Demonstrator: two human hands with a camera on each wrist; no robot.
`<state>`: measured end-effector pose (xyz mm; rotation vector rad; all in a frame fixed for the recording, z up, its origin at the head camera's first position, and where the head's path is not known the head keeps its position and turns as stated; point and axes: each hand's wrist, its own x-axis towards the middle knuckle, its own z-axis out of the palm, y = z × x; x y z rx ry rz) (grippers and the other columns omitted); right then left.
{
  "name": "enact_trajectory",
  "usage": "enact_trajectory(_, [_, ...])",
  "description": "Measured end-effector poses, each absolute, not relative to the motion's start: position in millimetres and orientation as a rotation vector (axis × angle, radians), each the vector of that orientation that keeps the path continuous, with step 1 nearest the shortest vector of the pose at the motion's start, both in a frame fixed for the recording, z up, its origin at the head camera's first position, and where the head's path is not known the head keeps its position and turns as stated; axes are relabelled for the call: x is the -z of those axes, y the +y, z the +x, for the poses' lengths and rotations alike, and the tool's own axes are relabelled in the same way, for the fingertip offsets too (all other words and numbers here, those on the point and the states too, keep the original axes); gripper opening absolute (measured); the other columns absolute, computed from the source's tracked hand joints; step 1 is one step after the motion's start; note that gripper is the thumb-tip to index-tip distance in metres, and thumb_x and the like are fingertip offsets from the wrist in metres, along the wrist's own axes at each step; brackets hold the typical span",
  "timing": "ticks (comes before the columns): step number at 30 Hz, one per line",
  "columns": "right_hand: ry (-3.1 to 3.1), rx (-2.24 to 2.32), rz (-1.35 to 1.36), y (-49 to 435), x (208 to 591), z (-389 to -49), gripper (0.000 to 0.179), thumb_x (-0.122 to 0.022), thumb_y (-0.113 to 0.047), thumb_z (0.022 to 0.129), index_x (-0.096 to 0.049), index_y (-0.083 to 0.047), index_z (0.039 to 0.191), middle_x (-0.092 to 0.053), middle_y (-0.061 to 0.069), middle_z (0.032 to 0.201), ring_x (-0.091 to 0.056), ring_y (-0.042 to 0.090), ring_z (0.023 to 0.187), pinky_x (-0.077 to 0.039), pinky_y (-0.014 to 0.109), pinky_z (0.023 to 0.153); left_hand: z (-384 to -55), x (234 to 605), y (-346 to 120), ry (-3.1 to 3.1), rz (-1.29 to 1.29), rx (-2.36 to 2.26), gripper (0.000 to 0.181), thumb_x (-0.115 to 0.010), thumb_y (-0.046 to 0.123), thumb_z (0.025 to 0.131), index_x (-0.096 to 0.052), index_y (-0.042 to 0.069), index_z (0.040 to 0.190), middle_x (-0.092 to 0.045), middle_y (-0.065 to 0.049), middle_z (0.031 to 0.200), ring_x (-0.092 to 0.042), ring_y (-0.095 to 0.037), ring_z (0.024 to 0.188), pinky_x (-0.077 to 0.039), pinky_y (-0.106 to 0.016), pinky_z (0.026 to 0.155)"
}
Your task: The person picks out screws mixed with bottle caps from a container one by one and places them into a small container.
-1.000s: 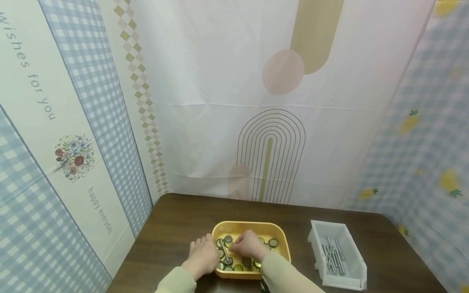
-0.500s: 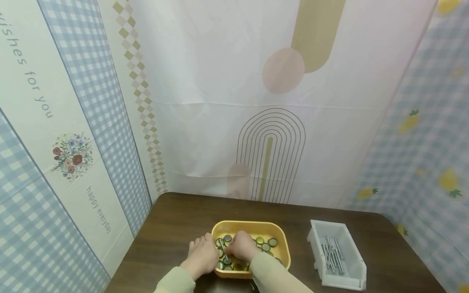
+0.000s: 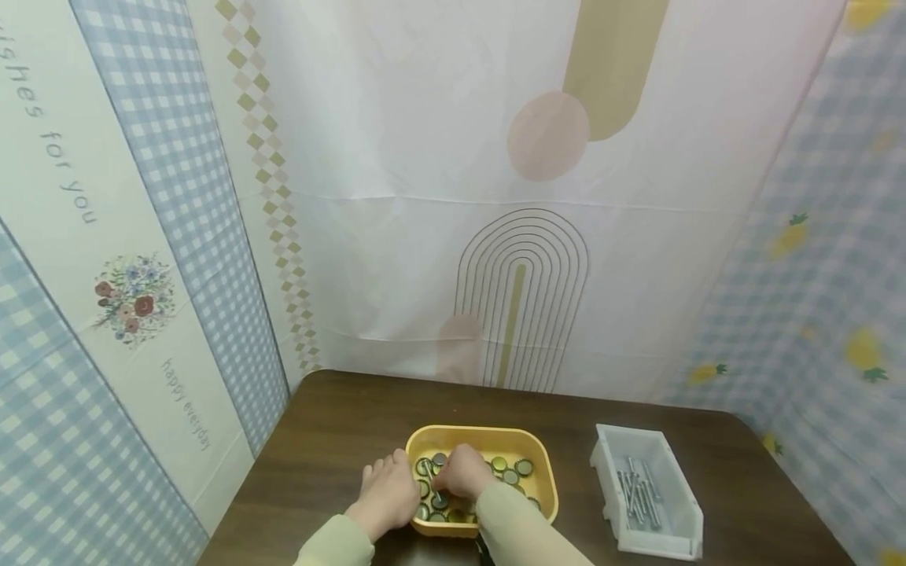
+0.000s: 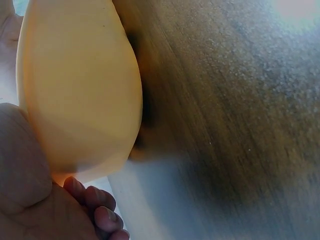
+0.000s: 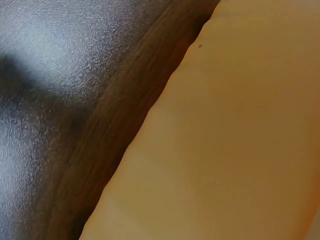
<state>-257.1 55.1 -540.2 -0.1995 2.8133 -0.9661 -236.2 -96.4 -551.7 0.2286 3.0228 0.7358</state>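
A yellow plastic tub [image 3: 495,435] holds many bottle caps [image 3: 524,468], and a metal bolt [image 3: 429,474] lies slantwise over those on its left side. My left hand [image 3: 388,494] grips the tub's left wall; in the left wrist view its thumb [image 4: 20,155] and curled fingers [image 4: 102,207] meet the tub's corner. Inside the tub, my right hand [image 3: 463,474] reaches down among the caps with its fingertips right beside the bolt. The hand's back hides those fingertips, so whether they pinch anything is unclear. Only the tub's outer wall [image 5: 215,140] and tabletop show in the right wrist view.
A white open bin [image 3: 681,503] with several long metal bolts [image 3: 640,491] stands on the right of the dark wooden table [image 3: 340,417]. Patterned cloth [image 3: 396,267] hangs behind the table and along both sides.
My right hand has shifted left and a little nearer in the tub, up to the bolt, uncovering caps on the right. My left hand keeps its place on the tub.
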Motion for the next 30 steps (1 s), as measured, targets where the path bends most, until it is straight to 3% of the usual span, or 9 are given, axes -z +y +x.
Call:
enact_trajectory(11, [2.769,1.011,-0.200,50,546,-258,0.033,-0.078,-0.009,0.070,-0.052,-0.012,0.048,-0.046,-0.006,0.043,-0.045,0.009,0.040,-0.036,0.025,0.044,-234,554,-101,3.031,0.203,-0.733,0.019,-0.056,0.018,0.085,-0.046,0.003,0.092,-0.046,-0.009,0.079,-0.044,-0.028,0.076,-0.032,-0.049,0.075])
enact_trajectory(22, [2.697,1.008,-0.174,55,547,-267,0.033,-0.076,-0.013,0.075,-0.055,-0.010,0.050,-0.055,0.003,0.045,-0.051,0.014,0.040,-0.037,0.026,0.041,-236,550,-100,3.049,0.224,-0.727,0.020,-0.056,0.019,0.086,-0.045,0.003,0.094,-0.045,-0.008,0.079,-0.043,-0.027,0.075,-0.031,-0.047,0.072])
enact_trajectory(30, [2.693,1.024,-0.131,60,552,-270,0.043,-0.077,-0.012,0.074,-0.045,-0.017,0.046,-0.038,-0.009,0.041,-0.039,0.009,0.041,-0.031,0.025,0.042,-237,551,-97,3.031,0.242,-0.730,0.022,-0.058,0.020,0.086,-0.045,0.003,0.094,-0.045,-0.008,0.079,-0.043,-0.027,0.075,-0.031,-0.046,0.072])
